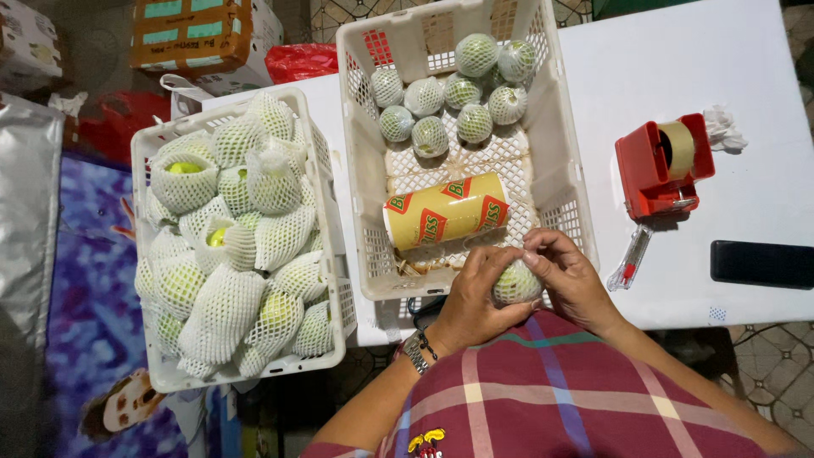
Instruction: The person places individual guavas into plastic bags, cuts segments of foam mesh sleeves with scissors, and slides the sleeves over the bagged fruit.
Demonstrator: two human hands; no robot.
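Both hands hold one green fruit (pixel 515 284) wrapped in clear film, just at the near rim of the middle white crate (pixel 356 170). My left hand (pixel 475 301) cups it from below and the left. My right hand (pixel 566 273) pinches the wrap on top of it. Inside that crate lie several wrapped green fruits (pixel 449 89) at the far end and a yellow roll of film (pixel 447 210) on its side near my hands.
A second white crate (pixel 335 280) on the left is piled with green fruits in white foam nets (pixel 229 254). On the white table (pixel 746 76) stand a red tape dispenser (pixel 663 165), a small cutter (pixel 629 259) and a black phone (pixel 761 264). Cardboard boxes (pixel 191 34) sit behind.
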